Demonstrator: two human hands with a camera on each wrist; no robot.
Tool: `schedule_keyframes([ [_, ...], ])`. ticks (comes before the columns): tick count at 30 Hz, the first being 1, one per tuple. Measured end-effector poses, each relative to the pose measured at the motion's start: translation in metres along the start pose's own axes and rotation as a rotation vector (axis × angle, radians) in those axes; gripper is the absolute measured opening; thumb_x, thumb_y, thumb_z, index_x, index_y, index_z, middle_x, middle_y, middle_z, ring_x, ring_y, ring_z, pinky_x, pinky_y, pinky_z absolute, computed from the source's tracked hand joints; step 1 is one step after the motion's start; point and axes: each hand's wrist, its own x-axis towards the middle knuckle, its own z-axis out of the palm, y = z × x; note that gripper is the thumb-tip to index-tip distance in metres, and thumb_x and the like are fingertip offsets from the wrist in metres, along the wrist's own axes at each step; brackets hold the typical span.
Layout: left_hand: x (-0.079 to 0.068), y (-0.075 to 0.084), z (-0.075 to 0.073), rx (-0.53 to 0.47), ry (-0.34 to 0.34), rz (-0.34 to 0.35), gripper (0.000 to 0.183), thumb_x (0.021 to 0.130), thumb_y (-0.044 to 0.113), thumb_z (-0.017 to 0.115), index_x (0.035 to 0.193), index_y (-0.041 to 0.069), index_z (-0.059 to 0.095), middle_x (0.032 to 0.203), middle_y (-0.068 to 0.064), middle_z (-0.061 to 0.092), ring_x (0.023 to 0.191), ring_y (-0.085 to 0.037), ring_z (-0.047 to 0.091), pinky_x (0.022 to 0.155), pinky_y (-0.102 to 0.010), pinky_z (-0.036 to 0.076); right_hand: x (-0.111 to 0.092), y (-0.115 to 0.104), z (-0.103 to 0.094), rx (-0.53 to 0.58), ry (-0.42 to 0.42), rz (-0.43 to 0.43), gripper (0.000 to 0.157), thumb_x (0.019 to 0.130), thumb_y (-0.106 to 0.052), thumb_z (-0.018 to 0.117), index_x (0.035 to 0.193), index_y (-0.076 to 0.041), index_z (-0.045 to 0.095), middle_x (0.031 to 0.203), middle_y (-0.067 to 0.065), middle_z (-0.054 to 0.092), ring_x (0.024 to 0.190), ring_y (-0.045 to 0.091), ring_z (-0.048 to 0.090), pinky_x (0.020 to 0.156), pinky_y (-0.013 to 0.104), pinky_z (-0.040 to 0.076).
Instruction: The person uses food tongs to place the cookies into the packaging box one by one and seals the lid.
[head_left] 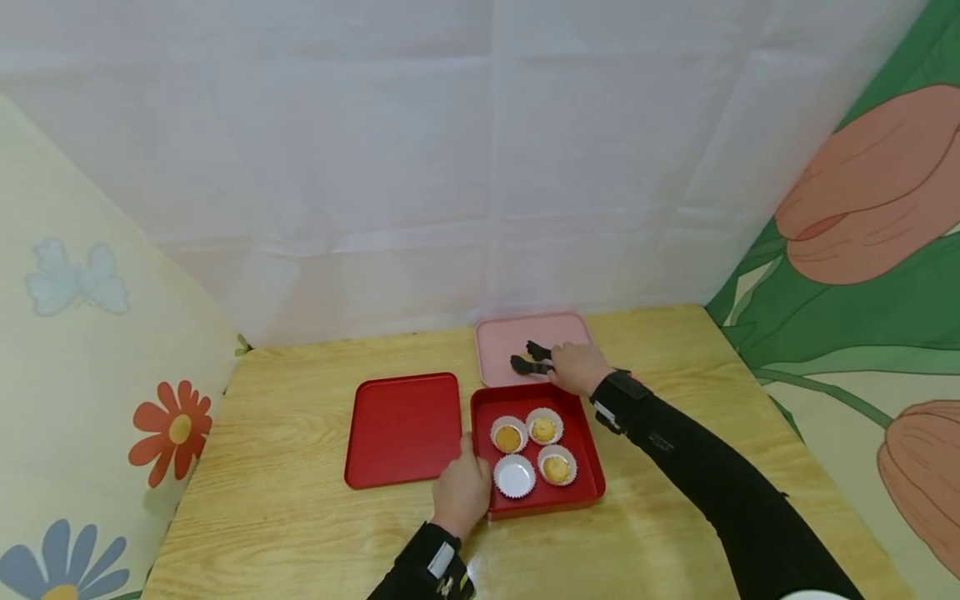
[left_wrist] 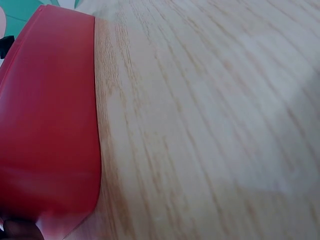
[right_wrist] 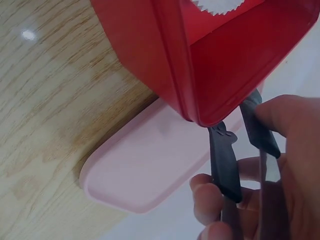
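Left of the red box (head_left: pixel 530 451), just beside it, we see a shallow red tray (head_left: pixel 403 429) lying flat on the wooden table (head_left: pixel 277 450). The left hand (head_left: pixel 461 490) touches the near part of the box's left wall, one finger straight along it; we cannot tell whether its other fingers grip. Its black wristband (head_left: pixel 427 542) bears a white label too small for us to read. The box is deep, smooth and round-cornered. In it stand four fluted white cups: the far-left cup (head_left: pixel 507 437), far-right cup (head_left: pixel 543 429) and near-right cup (head_left: pixel 557 468) hold golden pastries, while the near-left cup (head_left: pixel 514 477) shows its bare white bottom. Behind the box lies a pale pink tray (head_left: pixel 516 335). Over it, beyond the box's far rim, we find the tongs (head_left: pixel 531 365), pointing left from the right hand (head_left: pixel 581 368). That hand, at the box's far right corner, grasps them between thumb and fingers. Their dark heads stand apart on slim, greyish arms. Right of the box, pale lettering on the black sleeve (head_left: pixel 667 450) is illegible to us.
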Motion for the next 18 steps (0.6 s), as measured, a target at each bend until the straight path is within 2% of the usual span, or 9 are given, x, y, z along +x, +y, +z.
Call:
schedule_keyframes([
  [5,0.000,0.000,0.000,0.005,0.005,-0.002,0.044,0.087,0.019,0.047,0.128,0.005,0.046,0.050,-0.007,0.050,0.045,-0.024,0.051,0.040,-0.035,0.032,0.006,0.002,0.001,-0.001,-0.035,0.012,0.032,0.088,-0.029,0.056,0.100,0.000,0.060,0.087,0.013,0.061,0.074,0.023,0.057,0.076,0.040,0.051],
  [12,0.000,0.000,0.000,0.003,-0.003,-0.002,0.044,0.087,0.019,0.047,0.129,0.005,0.045,0.050,-0.006,0.050,0.045,-0.023,0.051,0.040,-0.035,0.032,0.015,0.004,-0.005,-0.012,-0.042,0.006,0.023,0.085,-0.028,0.060,0.083,-0.006,0.063,0.070,0.005,0.056,0.064,0.021,0.050,0.066,0.035,0.046],
  [18,0.000,0.001,0.000,0.001,-0.005,-0.004,0.044,0.087,0.019,0.047,0.129,0.004,0.045,0.050,-0.007,0.050,0.045,-0.023,0.051,0.040,-0.035,0.032,0.015,0.003,-0.002,0.012,-0.076,0.002,0.024,0.087,-0.028,0.060,0.091,-0.004,0.062,0.072,0.005,0.055,0.066,0.020,0.050,0.068,0.032,0.045],
])
